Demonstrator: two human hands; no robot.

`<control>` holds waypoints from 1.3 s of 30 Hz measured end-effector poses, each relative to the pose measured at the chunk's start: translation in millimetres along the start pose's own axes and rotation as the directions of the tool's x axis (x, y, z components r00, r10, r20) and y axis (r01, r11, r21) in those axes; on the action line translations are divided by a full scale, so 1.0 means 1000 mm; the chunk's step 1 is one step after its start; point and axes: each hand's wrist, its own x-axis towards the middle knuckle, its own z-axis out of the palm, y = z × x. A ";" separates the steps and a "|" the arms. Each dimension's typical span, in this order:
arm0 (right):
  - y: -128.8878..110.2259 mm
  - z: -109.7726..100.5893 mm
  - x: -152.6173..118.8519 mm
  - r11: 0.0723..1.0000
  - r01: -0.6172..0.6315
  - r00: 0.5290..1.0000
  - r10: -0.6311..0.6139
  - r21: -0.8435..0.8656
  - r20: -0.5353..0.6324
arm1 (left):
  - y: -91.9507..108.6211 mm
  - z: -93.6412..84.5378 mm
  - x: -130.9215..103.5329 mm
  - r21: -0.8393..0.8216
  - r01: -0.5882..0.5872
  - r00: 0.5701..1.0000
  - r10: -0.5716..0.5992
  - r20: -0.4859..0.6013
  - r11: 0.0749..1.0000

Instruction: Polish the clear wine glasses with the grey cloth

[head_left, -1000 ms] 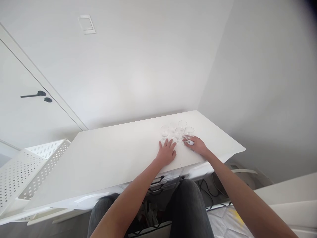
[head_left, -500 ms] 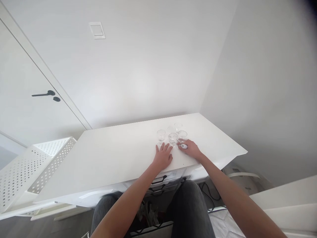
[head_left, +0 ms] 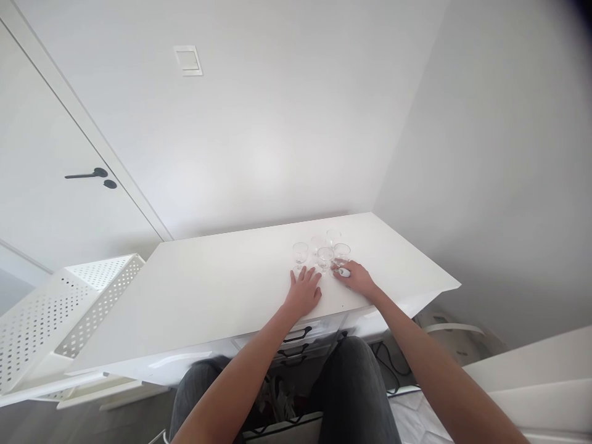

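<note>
Several clear stemmed glasses stand upright in a cluster on the white tabletop (head_left: 222, 283). My left hand (head_left: 304, 293) lies flat with its fingers spread, the fingertips at the foot of the left glass (head_left: 300, 251). My right hand (head_left: 358, 277) is curled around a small white rounded object (head_left: 344, 272), too small to identify. Its fingertips are by the foot of the front glass (head_left: 325, 256); whether they touch it I cannot tell. Close behind that hand is the right glass (head_left: 342, 251). Farther back are two fainter glasses, a middle one (head_left: 317, 245) and a rear one (head_left: 333, 237).
A white wall (head_left: 277, 123) rises behind the table. White perforated panels (head_left: 41, 320) stand at the left, near a door with a black handle (head_left: 87, 174). Drawers with black handles (head_left: 298, 335) are below the front edge, above my knees. Dark cables (head_left: 391, 364) hang underneath.
The front glass has shifted very slightly right, nearer the right glass. Both hands stay in nearly the same place, and the camera view has moved a little.
</note>
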 end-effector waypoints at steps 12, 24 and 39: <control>-0.002 -0.001 0.000 0.999 -0.038 0.999 0.038 0.010 -0.024 | 0.002 -0.001 0.000 0.004 0.012 1.000 -0.012 0.002 1.000; 0.004 0.002 0.001 0.995 -0.020 0.997 0.028 0.102 -0.073 | 0.000 -0.004 0.000 0.006 -0.026 0.999 0.026 0.029 1.000; 0.004 0.002 0.006 0.988 -0.060 0.998 0.063 -0.142 0.018 | -0.005 0.003 0.005 -0.001 -0.033 0.996 0.033 0.083 0.999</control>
